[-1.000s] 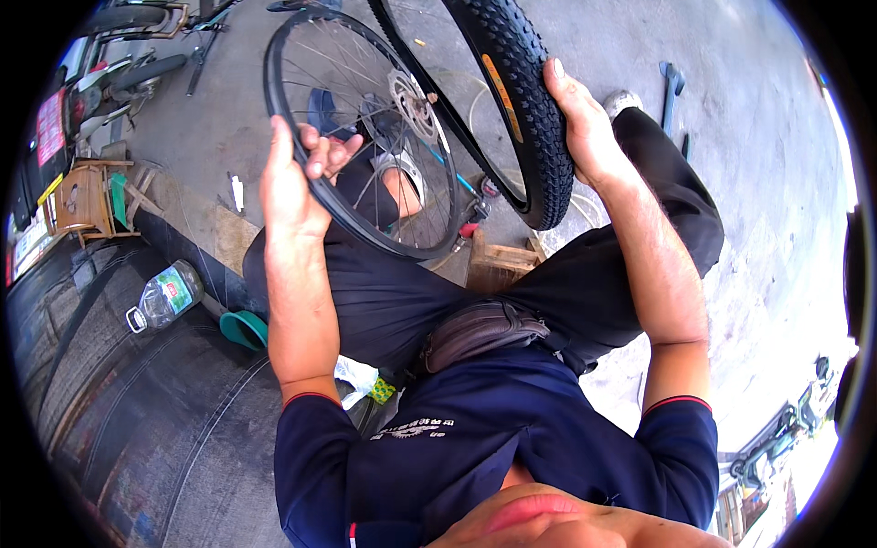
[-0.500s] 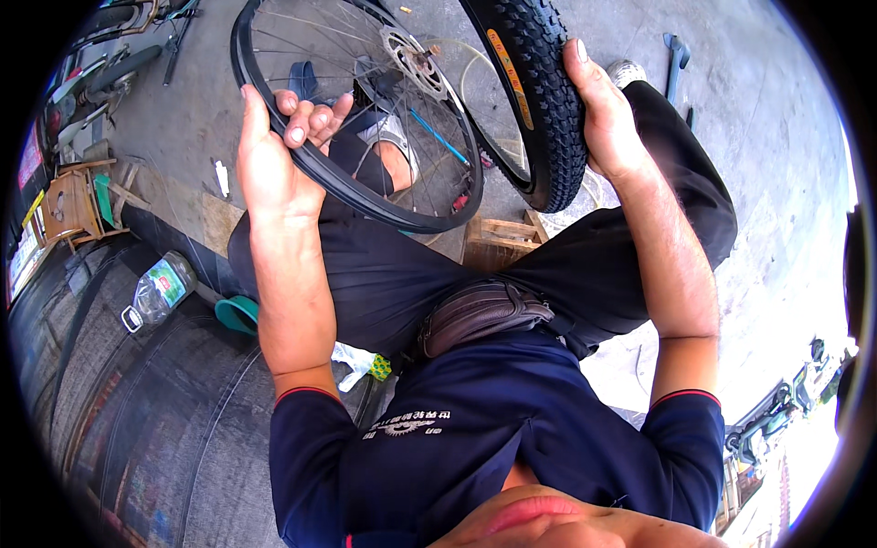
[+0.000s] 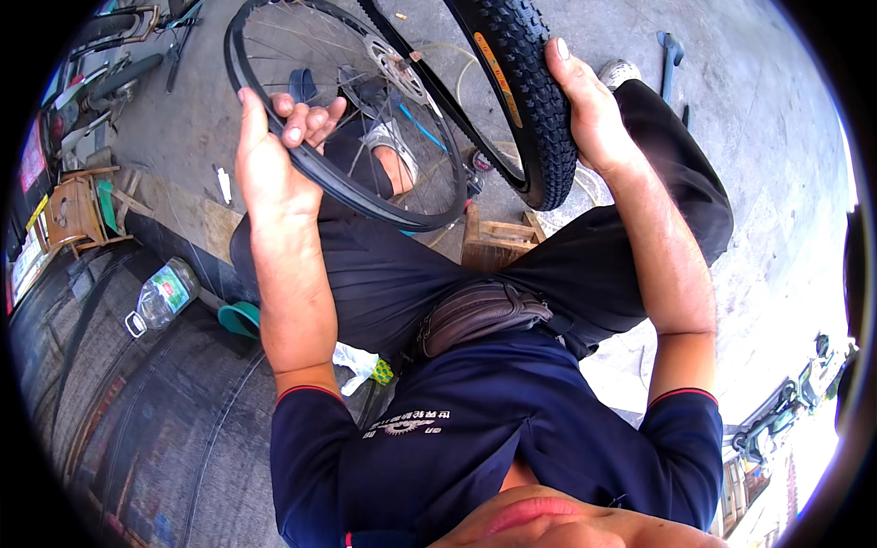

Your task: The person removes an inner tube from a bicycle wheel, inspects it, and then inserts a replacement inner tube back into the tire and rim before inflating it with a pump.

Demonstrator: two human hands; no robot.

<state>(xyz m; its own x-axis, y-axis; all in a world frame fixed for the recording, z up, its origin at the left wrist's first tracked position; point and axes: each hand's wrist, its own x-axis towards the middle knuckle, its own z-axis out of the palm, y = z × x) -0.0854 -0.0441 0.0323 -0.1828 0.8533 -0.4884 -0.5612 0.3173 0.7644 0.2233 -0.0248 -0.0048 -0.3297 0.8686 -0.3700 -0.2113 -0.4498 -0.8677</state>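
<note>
In the head view my left hand (image 3: 279, 160) is closed around the lower left rim of a spoked bicycle wheel (image 3: 410, 219) with a metal disc rotor (image 3: 393, 64), its thumb outside and fingertips curled over the rim. My right hand (image 3: 589, 114) grips the outer side of a black knobby tire (image 3: 512, 59) with an orange sidewall label, thumb pointing up along the tread. The tire stands tilted beside the wheel, with a gap between them showing its black inner edge. Both are held up over my lap; my left foot shows through the spokes.
A small wooden stool (image 3: 498, 239) sits between my legs. A blue wrench (image 3: 670, 57) lies on concrete at upper right. On the left are bicycles (image 3: 119, 78), a wooden box (image 3: 78, 205), large black rubber tires (image 3: 155, 411), a clear water jug (image 3: 164, 297) and a teal container (image 3: 237, 318).
Over the last second both hands have risen, carrying the wheel up and leftward and the tire slightly upward. The tire has shifted a little left since half a second ago.
</note>
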